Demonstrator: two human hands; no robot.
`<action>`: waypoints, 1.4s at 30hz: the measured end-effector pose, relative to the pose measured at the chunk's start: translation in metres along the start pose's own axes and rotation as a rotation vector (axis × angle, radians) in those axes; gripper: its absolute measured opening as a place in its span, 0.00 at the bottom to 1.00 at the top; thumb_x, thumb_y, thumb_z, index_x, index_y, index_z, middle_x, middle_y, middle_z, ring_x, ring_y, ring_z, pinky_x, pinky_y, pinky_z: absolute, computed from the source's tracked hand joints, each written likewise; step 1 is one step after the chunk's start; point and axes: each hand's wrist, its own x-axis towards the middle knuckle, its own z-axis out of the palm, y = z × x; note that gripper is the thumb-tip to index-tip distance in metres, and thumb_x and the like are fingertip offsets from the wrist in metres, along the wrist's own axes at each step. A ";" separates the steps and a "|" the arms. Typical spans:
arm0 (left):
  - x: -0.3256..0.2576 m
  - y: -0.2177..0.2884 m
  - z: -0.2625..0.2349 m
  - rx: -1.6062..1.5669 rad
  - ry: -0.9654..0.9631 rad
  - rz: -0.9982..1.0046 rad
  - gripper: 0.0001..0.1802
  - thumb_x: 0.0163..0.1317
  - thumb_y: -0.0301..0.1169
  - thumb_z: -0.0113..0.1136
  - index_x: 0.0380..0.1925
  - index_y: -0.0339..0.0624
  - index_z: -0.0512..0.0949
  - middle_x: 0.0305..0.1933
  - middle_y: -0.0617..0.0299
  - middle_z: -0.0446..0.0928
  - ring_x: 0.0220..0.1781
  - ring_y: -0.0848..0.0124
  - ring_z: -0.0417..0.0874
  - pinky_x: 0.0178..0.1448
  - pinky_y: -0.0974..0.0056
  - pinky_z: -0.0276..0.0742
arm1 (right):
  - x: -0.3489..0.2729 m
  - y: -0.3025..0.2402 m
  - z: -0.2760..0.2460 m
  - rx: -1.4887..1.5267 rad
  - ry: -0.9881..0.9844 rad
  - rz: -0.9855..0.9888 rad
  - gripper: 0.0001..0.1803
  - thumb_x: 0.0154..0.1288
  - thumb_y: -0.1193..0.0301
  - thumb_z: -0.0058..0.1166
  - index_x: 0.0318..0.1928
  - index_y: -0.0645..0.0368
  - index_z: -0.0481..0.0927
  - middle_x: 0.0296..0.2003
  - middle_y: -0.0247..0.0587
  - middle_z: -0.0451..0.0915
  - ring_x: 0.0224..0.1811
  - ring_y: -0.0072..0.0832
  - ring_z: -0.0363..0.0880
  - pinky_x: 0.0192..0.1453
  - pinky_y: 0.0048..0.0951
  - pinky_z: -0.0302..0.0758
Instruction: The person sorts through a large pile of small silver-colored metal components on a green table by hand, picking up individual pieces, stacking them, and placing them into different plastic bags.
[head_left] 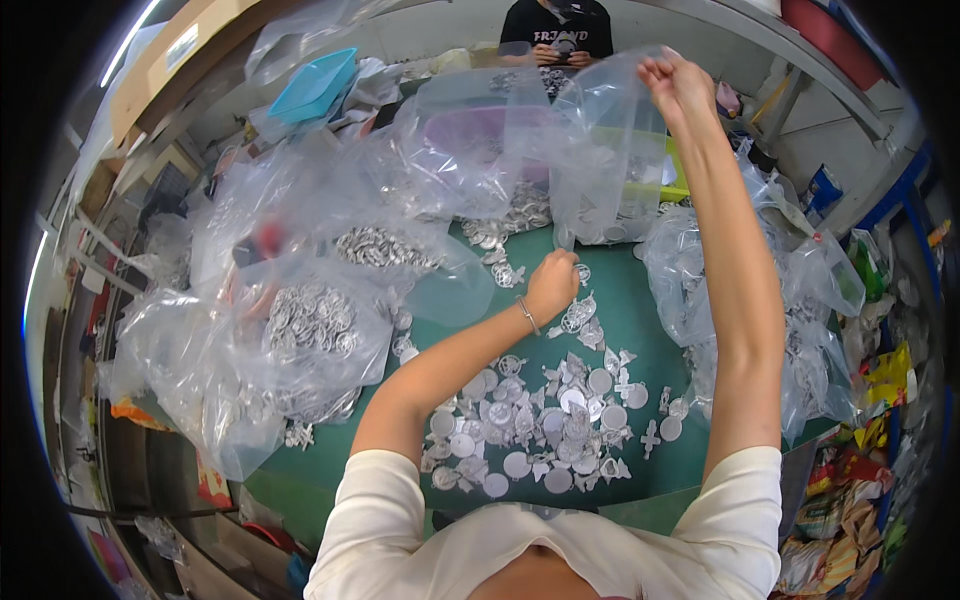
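Note:
My right hand (680,88) is raised high at the far right of the table. Its closed fingers pinch the top edge of a clear plastic bag (607,150), which hangs down with silvery pieces in its bottom. My left hand (553,286), a bracelet at its wrist, is closed at the bag's lower left corner and appears to grip it. Beside that hand, small flat silver metal charms (578,313) lie on the green tabletop (640,300). Nearer me spreads a larger heap of silver charms and discs (560,425).
Clear bags of silver pieces (315,320) crowd the left, and more bags (690,290) stand at the right. Behind are a purple basin (470,130), a yellow-green basin (676,172) and a light blue tray (313,85). Across the table sits another person (557,30), hands raised.

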 end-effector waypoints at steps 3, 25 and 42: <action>0.013 0.015 0.018 -0.081 -0.213 -0.035 0.11 0.52 0.23 0.53 0.37 0.31 0.75 0.36 0.47 0.74 0.42 0.51 0.75 0.48 0.55 0.72 | 0.056 -0.020 -0.011 0.044 -0.118 -0.032 0.04 0.65 0.79 0.41 0.35 0.68 0.64 0.23 0.42 0.68 0.29 0.36 0.73 0.41 0.42 0.77; 0.126 -0.006 0.090 0.377 -0.115 0.388 0.27 0.54 0.49 0.54 0.50 0.44 0.73 0.53 0.51 0.68 0.60 0.51 0.61 0.60 0.46 0.57 | 0.008 -0.124 -0.025 -0.105 -0.025 -0.922 0.07 0.62 0.80 0.29 0.38 0.64 0.62 0.18 0.43 0.65 0.22 0.43 0.73 0.33 0.49 0.78; 0.170 0.010 0.110 0.125 -0.484 0.431 0.41 0.41 0.48 0.63 0.58 0.45 0.65 0.63 0.46 0.60 0.64 0.51 0.60 0.62 0.49 0.59 | 0.043 -0.221 -0.094 -0.127 0.080 -1.111 0.09 0.53 0.74 0.26 0.31 0.65 0.60 0.18 0.57 0.69 0.19 0.49 0.75 0.33 0.47 0.81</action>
